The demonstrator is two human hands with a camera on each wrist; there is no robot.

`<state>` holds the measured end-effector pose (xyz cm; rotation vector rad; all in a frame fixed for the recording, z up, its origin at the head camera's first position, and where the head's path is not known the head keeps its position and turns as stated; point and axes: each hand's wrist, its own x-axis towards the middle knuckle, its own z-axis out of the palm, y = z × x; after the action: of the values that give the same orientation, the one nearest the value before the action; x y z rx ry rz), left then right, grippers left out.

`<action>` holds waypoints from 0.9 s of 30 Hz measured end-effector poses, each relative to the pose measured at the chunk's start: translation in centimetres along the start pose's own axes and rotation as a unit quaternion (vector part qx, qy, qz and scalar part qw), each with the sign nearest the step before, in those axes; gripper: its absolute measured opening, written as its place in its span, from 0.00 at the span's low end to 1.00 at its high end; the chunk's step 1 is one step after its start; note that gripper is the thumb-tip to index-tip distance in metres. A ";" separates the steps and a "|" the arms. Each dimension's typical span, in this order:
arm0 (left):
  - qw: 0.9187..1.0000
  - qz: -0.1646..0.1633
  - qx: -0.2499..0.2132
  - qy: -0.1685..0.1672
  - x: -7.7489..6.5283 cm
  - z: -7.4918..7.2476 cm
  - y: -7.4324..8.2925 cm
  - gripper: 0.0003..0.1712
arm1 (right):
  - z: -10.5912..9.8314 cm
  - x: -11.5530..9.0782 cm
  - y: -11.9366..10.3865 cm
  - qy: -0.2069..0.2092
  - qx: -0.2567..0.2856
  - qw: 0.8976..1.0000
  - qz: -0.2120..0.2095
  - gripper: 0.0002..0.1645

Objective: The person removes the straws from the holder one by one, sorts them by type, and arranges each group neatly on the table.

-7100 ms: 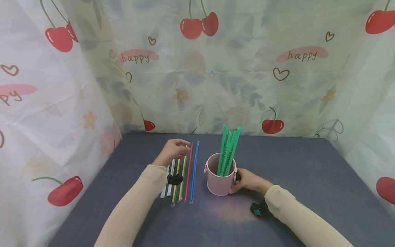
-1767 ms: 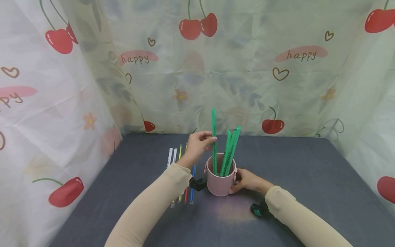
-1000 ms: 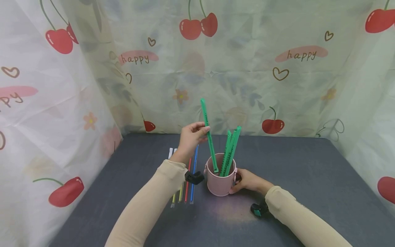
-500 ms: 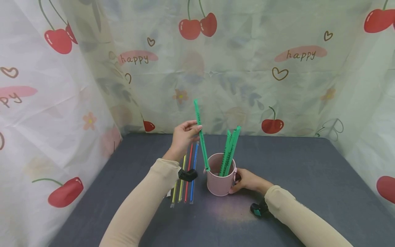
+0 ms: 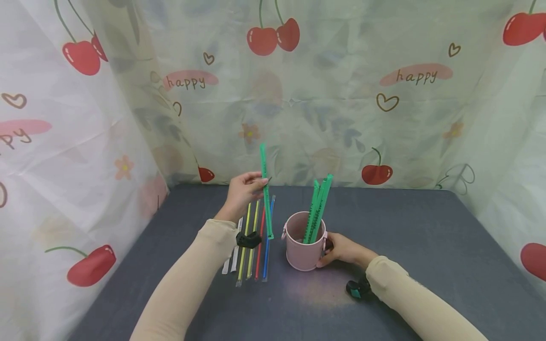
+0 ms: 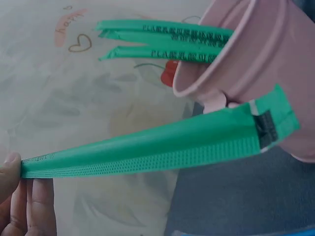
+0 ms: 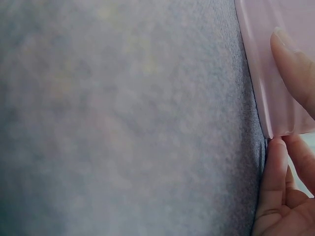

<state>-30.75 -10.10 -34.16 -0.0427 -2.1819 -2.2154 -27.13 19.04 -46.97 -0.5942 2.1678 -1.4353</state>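
My left hand [image 5: 244,192] pinches a green-wrapped drinking straw [image 5: 267,208] between thumb and fingers near its middle. The straw stands nearly upright over the row of straws, left of a pink bucket [image 5: 304,255]. In the left wrist view, its sealed lower end overlaps the bucket's outside. Several more green-wrapped straws [image 5: 318,210] lean to the right inside the bucket, their printed wrappers sticking out above the rim. My right hand [image 5: 341,248] grips the bucket's right side low down. In the right wrist view, the thumb lies on the pink wall [image 7: 275,64] and the fingertips are at its base.
Left of the bucket, wrapped straws lie side by side on the dark table [image 5: 396,227]: white straws [image 5: 235,258], yellow straws [image 5: 241,263], a red straw [image 5: 258,263] and a blue straw [image 5: 266,265]. A printed curtain [image 5: 332,109] rises behind and at both sides.
My left hand, over the row of straws earlier, has taken a green straw from the bucket's left side, lifted it over the rim and carried it left. My right hand keeps its hold.
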 end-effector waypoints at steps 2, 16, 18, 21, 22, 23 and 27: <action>1.000 -0.003 0.011 0.000 0.1 -0.4 -0.3 0.20 | 0.0 0.0 0.0 0.000 -0.002 1.000 0.001 0.39; 0.998 -0.017 0.058 0.025 0.6 -2.7 -2.2 0.19 | 0.0 -0.1 -0.3 0.003 -0.012 1.000 0.002 0.38; 0.997 -0.021 0.066 0.027 0.7 -3.0 -2.4 0.18 | 0.0 -0.1 -0.3 0.003 -0.011 1.000 0.002 0.38; 0.996 -0.025 0.075 0.030 0.7 -3.4 -2.8 0.18 | 0.0 -0.2 -0.4 0.004 -0.010 1.000 0.003 0.38; 0.996 -0.026 0.078 0.030 0.8 -3.5 -2.9 0.18 | 0.0 -0.2 -0.4 0.004 -0.011 1.000 0.003 0.38; 0.996 -0.029 0.081 0.031 0.8 -3.6 -3.0 0.18 | 0.1 -0.2 -0.3 0.005 -0.011 1.000 0.003 0.38; 0.994 -0.036 0.095 0.035 0.9 -4.0 -3.6 0.18 | 0.1 -0.2 -0.3 0.007 -0.012 1.000 0.006 0.38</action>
<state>-31.76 -14.00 -37.77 0.1189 -2.3797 -1.9970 -26.88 18.96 -46.73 -0.5809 2.1990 -1.4140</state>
